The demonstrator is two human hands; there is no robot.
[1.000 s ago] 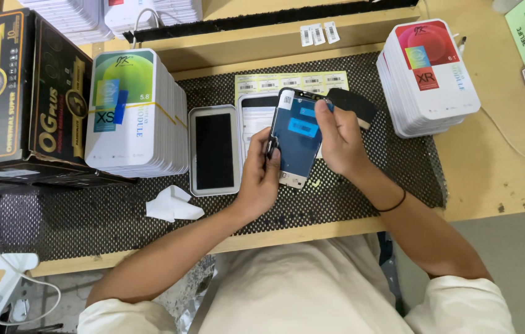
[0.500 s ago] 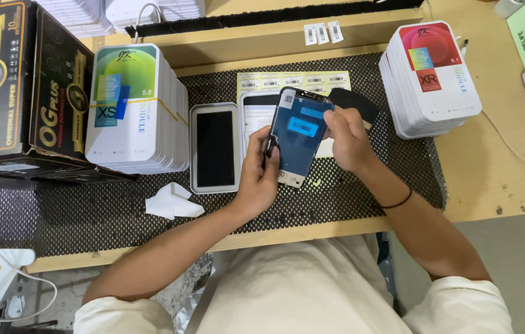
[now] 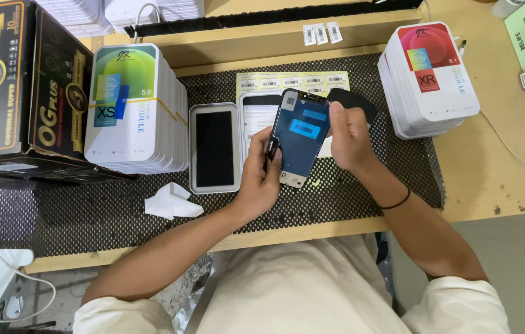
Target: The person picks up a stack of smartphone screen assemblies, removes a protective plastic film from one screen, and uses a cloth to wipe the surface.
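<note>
I grip the phone screen panel (image 3: pixel 299 137) in my left hand (image 3: pixel 260 179) along its left edge, tilted up over the black mesh mat (image 3: pixel 89 210), so my right hand (image 3: pixel 348 137) can pinch its right edge. The white tray (image 3: pixel 215 148) lies just left of the panel.

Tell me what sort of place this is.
Probably a phone repair or parts bench: both hands hold a phone screen panel over a perforated mat, with stacks of boxed screen modules and another panel in a tray.
</note>
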